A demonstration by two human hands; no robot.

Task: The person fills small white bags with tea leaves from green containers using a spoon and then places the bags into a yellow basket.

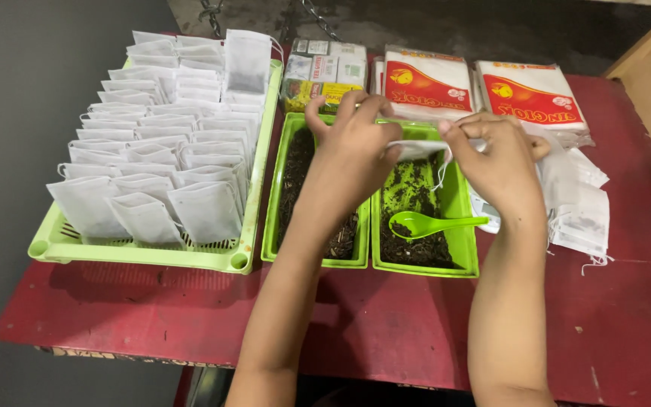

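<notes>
My left hand [349, 147] and my right hand [500, 154] together pinch a small white fabric pouch [420, 148] by its two ends. They hold it above two narrow green trays. The right green tray [461, 202] holds dark loose leaves and a green plastic spoon [425, 224] lying in it. The left green tray [274, 203] also holds dark loose leaves and is partly hidden by my left forearm.
A large green basket [145, 252] at the left is packed with several filled white pouches. A pile of empty white pouches [582, 203] lies at the right. Red-and-white packets [425, 84] and small boxes [324, 71] stand at the back of the red table [386, 324].
</notes>
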